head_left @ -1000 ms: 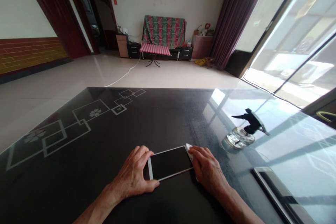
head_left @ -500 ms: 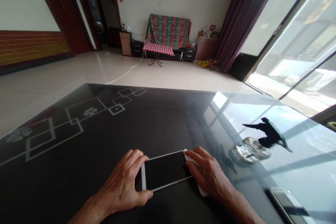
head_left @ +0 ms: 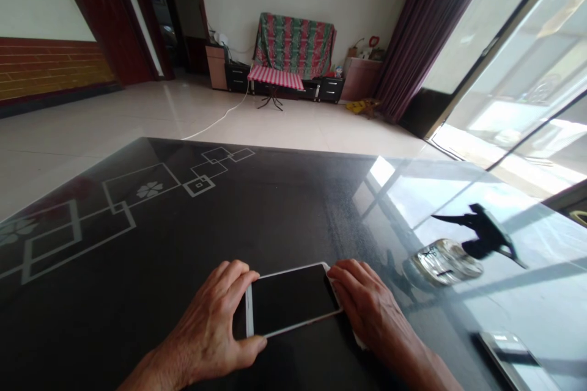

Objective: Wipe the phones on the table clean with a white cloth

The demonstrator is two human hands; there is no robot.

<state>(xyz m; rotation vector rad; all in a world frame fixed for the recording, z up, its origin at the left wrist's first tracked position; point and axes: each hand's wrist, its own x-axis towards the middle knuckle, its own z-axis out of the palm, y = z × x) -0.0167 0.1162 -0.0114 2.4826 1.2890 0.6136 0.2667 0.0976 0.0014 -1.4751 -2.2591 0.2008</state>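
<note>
held phone (head_left: 296,298): glossy screen | white wipe (head_left: 360,342): matt | tabletop (head_left: 275,214): smooth, glossy | spray bottle (head_left: 448,261): shiny, transparent

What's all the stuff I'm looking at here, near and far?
Phone: one, white-framed, dark screen, between the hands
Wipe: one, white, mostly hidden under right hand
Spray bottle: one, clear and black, table's right
Second phone: one, pale-edged, lower right
Table: one, black, foreground
Striped cover: one, pink-white, far stand
Patterned cloth: one, red-green, behind it
Curtain: one, purple, right
Cord: one, white, floor
Left hand: one, bare, phone's left end
Right hand: one, bare, phone's right end
</note>
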